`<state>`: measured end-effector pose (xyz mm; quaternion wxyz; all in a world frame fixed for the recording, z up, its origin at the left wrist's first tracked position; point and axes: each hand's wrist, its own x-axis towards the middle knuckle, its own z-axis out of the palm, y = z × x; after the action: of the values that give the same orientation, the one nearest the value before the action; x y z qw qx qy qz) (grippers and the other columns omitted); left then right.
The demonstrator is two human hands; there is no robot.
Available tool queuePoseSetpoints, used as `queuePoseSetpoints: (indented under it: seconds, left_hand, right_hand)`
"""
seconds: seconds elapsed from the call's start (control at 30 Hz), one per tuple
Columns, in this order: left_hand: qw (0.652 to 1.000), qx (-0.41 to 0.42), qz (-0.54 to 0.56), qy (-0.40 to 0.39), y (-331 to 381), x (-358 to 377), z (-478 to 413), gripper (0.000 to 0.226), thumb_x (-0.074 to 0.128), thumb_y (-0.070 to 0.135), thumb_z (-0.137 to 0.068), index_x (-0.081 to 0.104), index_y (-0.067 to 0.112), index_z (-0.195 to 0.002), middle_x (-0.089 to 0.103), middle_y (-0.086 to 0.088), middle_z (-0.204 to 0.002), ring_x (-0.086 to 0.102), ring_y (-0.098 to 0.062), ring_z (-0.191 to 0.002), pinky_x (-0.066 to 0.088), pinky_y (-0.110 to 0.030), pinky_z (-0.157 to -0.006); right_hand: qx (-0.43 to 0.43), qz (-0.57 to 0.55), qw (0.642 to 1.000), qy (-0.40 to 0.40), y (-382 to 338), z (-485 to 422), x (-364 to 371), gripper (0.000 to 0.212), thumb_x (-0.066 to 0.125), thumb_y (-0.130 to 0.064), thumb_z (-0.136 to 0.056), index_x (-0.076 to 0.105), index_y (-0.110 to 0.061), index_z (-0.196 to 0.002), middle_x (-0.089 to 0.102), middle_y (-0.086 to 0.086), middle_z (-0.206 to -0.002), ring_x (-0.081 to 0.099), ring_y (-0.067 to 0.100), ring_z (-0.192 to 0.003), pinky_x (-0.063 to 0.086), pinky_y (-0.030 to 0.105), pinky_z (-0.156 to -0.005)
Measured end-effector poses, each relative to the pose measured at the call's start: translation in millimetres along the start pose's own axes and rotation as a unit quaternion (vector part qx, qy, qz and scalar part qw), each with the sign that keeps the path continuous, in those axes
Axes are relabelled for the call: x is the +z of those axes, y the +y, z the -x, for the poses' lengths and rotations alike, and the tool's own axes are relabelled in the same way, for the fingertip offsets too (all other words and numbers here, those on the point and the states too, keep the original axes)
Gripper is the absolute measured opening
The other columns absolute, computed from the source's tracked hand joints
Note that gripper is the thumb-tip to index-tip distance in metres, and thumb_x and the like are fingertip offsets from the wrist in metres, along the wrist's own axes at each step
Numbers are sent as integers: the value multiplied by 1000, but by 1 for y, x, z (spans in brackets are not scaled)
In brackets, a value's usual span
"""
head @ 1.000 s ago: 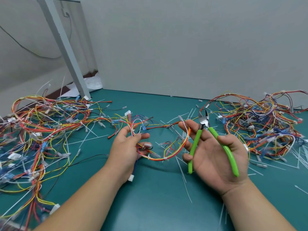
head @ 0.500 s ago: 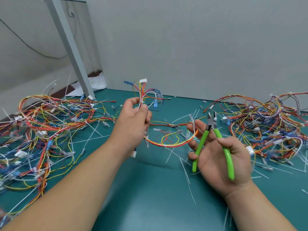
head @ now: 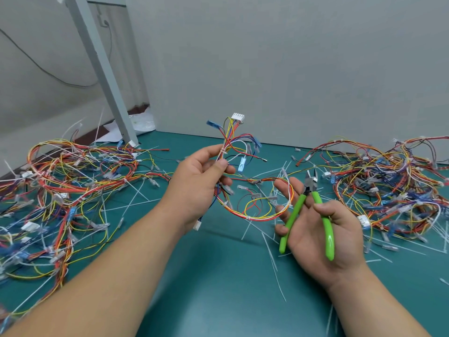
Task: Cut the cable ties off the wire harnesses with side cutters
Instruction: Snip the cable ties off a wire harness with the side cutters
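Forearms reach in from the bottom edge over a teal table (head: 218,276). Palm up, the right hand (head: 323,229) cradles green-handled side cutters (head: 295,212), thumb hooked over one handle, handles spread, blades pointing away. Slightly farther out, the raised left hand (head: 199,188) pinches a wire harness (head: 255,216) between thumb and fingers, just below a white cable tie (head: 222,150). The harness loop sags rightward onto the right fingertips, and its white connector (head: 238,116) sticks up. Cut ties (head: 269,249) litter the table. A tangled left pile (head: 73,181) and right pile (head: 388,186) of harnesses flank the hands. Beyond, a grey post (head: 102,69) leans before a pale wall (head: 291,57).
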<state>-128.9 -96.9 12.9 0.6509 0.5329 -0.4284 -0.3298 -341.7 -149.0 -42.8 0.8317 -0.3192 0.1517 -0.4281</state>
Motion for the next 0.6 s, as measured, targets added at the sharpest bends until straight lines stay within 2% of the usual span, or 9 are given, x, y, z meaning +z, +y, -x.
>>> queuePoseSetpoints:
  seconds: [0.13,0.2,0.27,0.37,0.5,0.6]
  left_hand:
    - [999,-13,-34,-2,-4,0,3,39,47,4,-105,64,38,-112,78,10,-95,73,-8,-80,52,-29,-73]
    - [999,-21,-26,0,-6,1,3,39,47,4,-105,64,38,-114,78,10,-99,74,-9,-84,51,-36,-81]
    - [999,-30,-9,3,-7,1,2,36,47,5,-106,63,35,-117,78,8,-101,75,-11,-88,53,-35,-82]
    - [999,-44,7,13,-9,0,2,28,49,7,-105,60,29,-118,78,7,-102,76,-13,-90,56,-30,-76]
    - [998,-67,-4,19,-14,2,3,23,47,5,-106,58,23,-115,79,8,-98,75,-11,-87,55,-34,-79]
    - [994,-94,12,49,-18,4,4,25,45,2,-105,56,24,-113,79,6,-90,76,-13,-83,55,-32,-74]
  right_hand:
    - [-4,2,1000,-4,0,0,0,93,71,-29,-56,49,-11,-145,57,11,-148,52,23,-91,32,38,-66]
    - [-7,3,1000,-9,-1,0,0,101,76,-28,-52,49,-9,-147,58,11,-147,52,22,-90,31,38,-66]
    - [-11,3,1000,-16,-1,0,-1,97,77,-28,-51,54,-8,-143,60,12,-144,54,22,-89,31,39,-66]
    - [-11,13,999,-27,3,0,-1,89,81,-28,-49,64,-10,-134,60,12,-141,51,22,-90,32,39,-66]
    - [-22,46,998,-42,5,0,-2,89,76,-26,-52,61,-10,-139,58,10,-146,49,20,-92,33,38,-67]
    - [-62,117,991,-19,9,0,-3,78,54,-10,-62,63,-14,-139,61,9,-143,49,17,-95,33,37,-67]
